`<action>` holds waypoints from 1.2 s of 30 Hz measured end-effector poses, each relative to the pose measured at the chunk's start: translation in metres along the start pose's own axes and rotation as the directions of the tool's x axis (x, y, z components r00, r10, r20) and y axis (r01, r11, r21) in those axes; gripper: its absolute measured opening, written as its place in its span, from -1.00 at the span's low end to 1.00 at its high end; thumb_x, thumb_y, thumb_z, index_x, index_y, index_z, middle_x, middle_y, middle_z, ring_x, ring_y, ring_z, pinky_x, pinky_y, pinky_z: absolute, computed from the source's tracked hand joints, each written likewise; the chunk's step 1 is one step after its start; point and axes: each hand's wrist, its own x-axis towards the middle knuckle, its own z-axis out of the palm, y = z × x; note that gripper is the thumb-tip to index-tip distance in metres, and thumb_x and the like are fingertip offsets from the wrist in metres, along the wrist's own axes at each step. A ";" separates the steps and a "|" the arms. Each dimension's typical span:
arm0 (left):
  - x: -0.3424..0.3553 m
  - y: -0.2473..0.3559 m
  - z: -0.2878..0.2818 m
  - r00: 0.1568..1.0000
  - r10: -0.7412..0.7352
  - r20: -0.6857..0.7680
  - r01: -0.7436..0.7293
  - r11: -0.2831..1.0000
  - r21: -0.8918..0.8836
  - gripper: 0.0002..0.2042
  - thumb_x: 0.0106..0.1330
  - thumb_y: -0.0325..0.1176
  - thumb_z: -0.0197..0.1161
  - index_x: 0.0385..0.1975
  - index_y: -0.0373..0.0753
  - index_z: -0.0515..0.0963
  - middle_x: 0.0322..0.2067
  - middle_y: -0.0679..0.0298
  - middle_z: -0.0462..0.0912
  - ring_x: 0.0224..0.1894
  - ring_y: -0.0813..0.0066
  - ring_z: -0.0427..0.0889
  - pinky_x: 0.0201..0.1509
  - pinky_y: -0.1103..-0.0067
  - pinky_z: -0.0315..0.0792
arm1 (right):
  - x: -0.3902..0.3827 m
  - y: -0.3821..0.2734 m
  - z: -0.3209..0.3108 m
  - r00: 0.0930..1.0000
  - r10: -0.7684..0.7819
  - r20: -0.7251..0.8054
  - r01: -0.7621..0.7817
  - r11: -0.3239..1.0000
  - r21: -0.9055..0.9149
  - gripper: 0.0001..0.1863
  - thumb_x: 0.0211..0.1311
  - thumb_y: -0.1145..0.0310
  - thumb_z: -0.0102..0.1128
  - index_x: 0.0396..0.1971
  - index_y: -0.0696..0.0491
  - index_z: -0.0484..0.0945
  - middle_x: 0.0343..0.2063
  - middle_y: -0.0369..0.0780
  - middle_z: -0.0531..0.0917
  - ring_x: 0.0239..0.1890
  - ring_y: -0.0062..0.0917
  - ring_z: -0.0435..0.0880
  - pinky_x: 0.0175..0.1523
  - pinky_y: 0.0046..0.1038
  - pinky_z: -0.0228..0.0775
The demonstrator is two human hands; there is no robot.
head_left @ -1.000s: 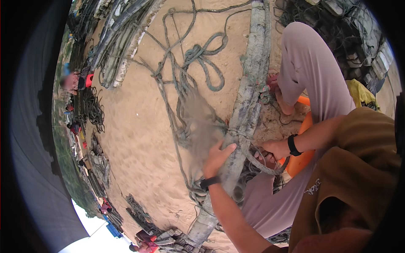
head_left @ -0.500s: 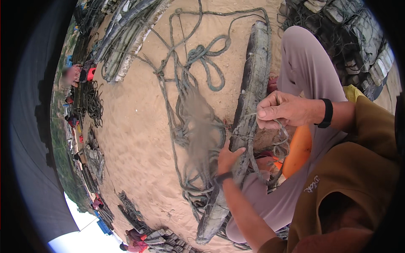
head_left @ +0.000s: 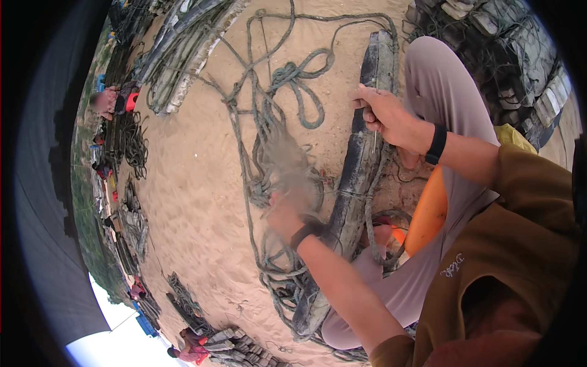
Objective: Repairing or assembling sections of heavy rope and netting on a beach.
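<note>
A long weathered grey-and-black beam (head_left: 351, 183) lies on the sand along my folded legs, with rope (head_left: 369, 214) tied around its middle and trailing down its near side. Over the beam's upper part is my right hand (head_left: 386, 117), its fingers closed; a thin pale piece pokes out below them, too small to name. My left hand (head_left: 285, 214) reaches past the beam over a tangled heap of green-grey rope (head_left: 278, 260). A hazy smear covers its fingertips, so I cannot see what they touch.
Looped rope (head_left: 309, 79) spreads over the sand above the heap. An orange rounded object (head_left: 428, 211) rests by my leg. More bundled beams (head_left: 186, 55) lie upper left, and a netted pile (head_left: 520, 55) stands upper right. People (head_left: 192, 348) sit at the far left edge.
My left hand has left the beam and moved left over the rope heap. My right hand has moved up along the beam; the frayed strand hanging from it earlier no longer shows there.
</note>
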 end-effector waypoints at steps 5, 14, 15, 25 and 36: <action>0.027 -0.062 -0.029 0.995 0.011 -0.096 0.057 0.735 0.675 -0.12 0.22 -0.12 0.27 0.37 -0.44 -0.11 0.19 -0.22 0.30 0.08 -0.01 0.51 0.08 0.28 0.45 | -0.014 0.049 -0.013 0.971 0.099 -0.218 -0.089 0.995 0.054 -0.68 0.43 0.08 -0.10 -0.16 0.02 0.47 -0.42 -0.37 0.40 -0.59 -0.72 0.19 -0.57 -0.60 0.07; -0.010 -0.119 -0.028 0.927 -0.129 0.353 -0.339 0.114 0.934 0.04 -0.16 0.12 0.48 0.31 -0.35 0.17 0.14 -0.16 0.43 0.18 -0.03 0.43 0.19 0.29 0.34 | -0.019 0.225 -0.077 0.652 0.721 -0.233 -0.730 0.680 0.060 -0.86 0.23 0.32 0.00 -0.49 0.00 0.34 -0.57 -0.29 0.38 -0.58 -0.51 0.29 -0.54 -0.41 0.10; -0.013 -0.116 -0.029 0.926 -0.082 0.369 -0.360 0.107 0.927 0.00 -0.15 0.13 0.46 0.27 -0.38 0.25 0.11 -0.16 0.45 0.18 -0.03 0.43 0.20 0.30 0.34 | -0.022 0.237 -0.081 0.621 0.735 -0.271 -0.755 0.654 0.046 -0.86 0.24 0.35 -0.04 -0.51 0.00 0.32 -0.61 -0.30 0.36 -0.62 -0.54 0.24 -0.57 -0.44 0.02; -0.023 0.011 -0.034 0.849 -0.199 0.490 -0.374 0.430 0.822 -0.17 0.00 0.10 0.36 0.15 -0.49 0.38 -0.07 -0.14 0.61 0.01 0.15 0.60 0.11 0.45 0.39 | 0.011 0.244 -0.025 0.744 0.661 0.099 -0.653 0.687 0.320 -0.83 0.26 0.42 -0.20 -0.51 -0.06 0.36 -0.60 -0.37 0.34 -0.63 -0.62 0.23 -0.59 -0.56 -0.03; -0.012 0.008 -0.037 0.835 -0.273 0.477 -0.293 0.512 0.807 -0.19 0.02 0.11 0.32 0.16 -0.42 0.38 0.03 -0.16 0.53 0.14 0.05 0.49 0.21 0.41 0.29 | -0.071 0.178 -0.021 0.418 0.866 0.275 -0.804 0.493 -0.331 -0.29 0.33 -0.34 -0.38 -0.18 0.02 0.51 -0.36 -0.37 0.50 -0.65 -0.69 0.07 -0.61 -0.65 -0.08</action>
